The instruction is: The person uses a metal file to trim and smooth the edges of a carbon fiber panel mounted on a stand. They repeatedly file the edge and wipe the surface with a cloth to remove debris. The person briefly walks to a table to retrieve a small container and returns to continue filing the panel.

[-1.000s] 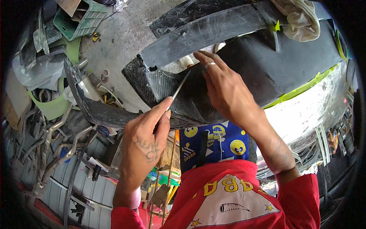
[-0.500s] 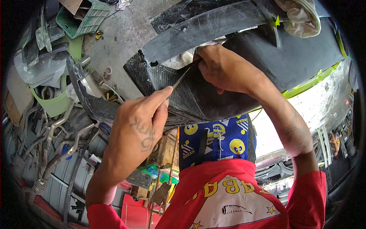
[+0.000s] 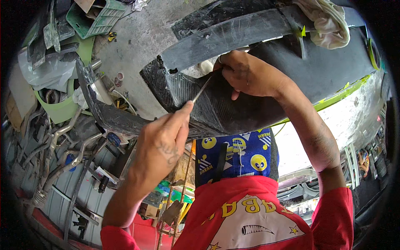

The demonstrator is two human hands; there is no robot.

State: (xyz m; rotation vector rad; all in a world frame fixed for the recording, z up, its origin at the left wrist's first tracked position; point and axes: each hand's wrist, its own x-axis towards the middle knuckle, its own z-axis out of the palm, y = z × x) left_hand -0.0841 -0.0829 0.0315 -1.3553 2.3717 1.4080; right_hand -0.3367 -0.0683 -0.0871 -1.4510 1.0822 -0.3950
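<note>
Across the upper middle lies a black car body panel [image 3: 287,62] with a woven carbon-fibre pattern at its left end and a long opening. My left hand [image 3: 160,141] is closed around a thin, pointed metal tool [image 3: 203,89], index finger laid along it. The tool slants up and right, its tip at the lower edge of the opening, close to my right hand [image 3: 250,77]. That right hand is closed over the same edge, thumb below; its fingertips are hidden inside the opening. A pale cloth [image 3: 327,25] drapes over the panel's far right.
A green crate [image 3: 98,21] stands at the upper left on the concrete floor [image 3: 133,37]. Bent metal pipes [image 3: 62,133] and scrap panels crowd the left side. Yellow-green masking tape [image 3: 346,89] runs along the panel's right edge. Patterned blue fabric [image 3: 237,156] is below the panel.
The whole view has shifted slightly, with the panel and floor now a little farther right. Both hands keep nearly the same places on the panel, and the tool tip stays beside the right hand.
</note>
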